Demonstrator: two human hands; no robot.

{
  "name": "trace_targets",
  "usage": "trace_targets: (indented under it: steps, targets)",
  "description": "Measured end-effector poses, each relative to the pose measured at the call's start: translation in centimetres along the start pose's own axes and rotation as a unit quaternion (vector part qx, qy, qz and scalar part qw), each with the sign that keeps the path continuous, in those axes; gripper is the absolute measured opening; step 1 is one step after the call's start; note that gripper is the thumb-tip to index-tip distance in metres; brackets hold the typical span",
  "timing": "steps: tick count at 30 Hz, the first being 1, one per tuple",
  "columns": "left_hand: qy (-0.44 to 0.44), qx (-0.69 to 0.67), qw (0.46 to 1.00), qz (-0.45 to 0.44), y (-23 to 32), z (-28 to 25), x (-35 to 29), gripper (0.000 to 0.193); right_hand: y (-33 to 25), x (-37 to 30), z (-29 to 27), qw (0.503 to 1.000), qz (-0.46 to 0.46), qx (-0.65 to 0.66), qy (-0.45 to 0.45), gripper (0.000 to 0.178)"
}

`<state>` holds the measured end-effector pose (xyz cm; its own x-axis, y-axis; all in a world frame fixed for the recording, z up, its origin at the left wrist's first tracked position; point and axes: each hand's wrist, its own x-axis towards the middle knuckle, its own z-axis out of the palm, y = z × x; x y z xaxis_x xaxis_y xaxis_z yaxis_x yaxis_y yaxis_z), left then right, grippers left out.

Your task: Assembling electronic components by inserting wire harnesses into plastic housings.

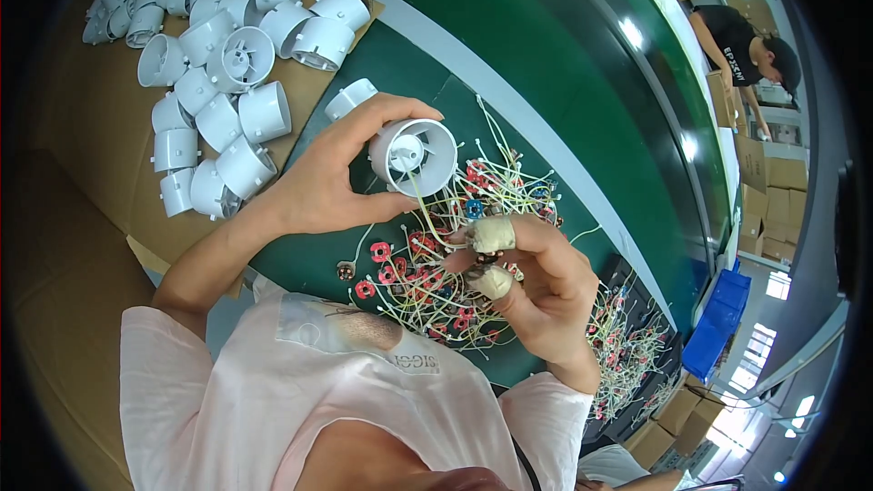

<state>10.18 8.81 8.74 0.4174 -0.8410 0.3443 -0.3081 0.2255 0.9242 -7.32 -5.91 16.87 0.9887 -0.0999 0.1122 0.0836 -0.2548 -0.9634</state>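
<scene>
A green bench (509,45) spreads under the work. On the left, a carton (68,132) holds many white cups (218,118). A tangle of wired coils (427,286) lies on the bench below both hands. The left hand (318,173), thumb and fingers bowed wide, grips a cup (407,153) above the tangle, its open end facing up. The right hand (550,295), two digits taped, pinches a small dark part (486,261) nearly shut. A thin yellowish wire (424,207) runs from the cup toward that pinch.

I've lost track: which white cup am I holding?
The white cup in your left hand, with a wire running toward your right hand; the other cups lie over cardboard or the table.
</scene>
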Motion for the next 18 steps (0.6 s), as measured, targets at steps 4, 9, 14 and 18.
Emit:
trace_targets:
  steps: [4,9,14,18]
  targets:
    - [0.027,0.023,0.999,0.022,0.1,0.2,0.0,0.066,-0.7,-0.8,0.6,0.997,0.061,0.055,0.015,0.031]
    - [0.031,0.141,0.987,0.068,0.8,0.3,0.1,0.067,-0.7,-1.1,0.9,0.973,0.146,0.178,0.022,0.034]
    - [0.033,0.191,0.974,0.121,1.0,0.6,-0.1,0.066,0.2,0.4,1.0,0.966,0.139,0.175,0.13,0.036]
    - [0.028,0.213,0.968,0.132,1.2,0.7,0.1,0.065,2.7,1.7,0.7,0.974,-0.041,-0.187,0.118,0.033]
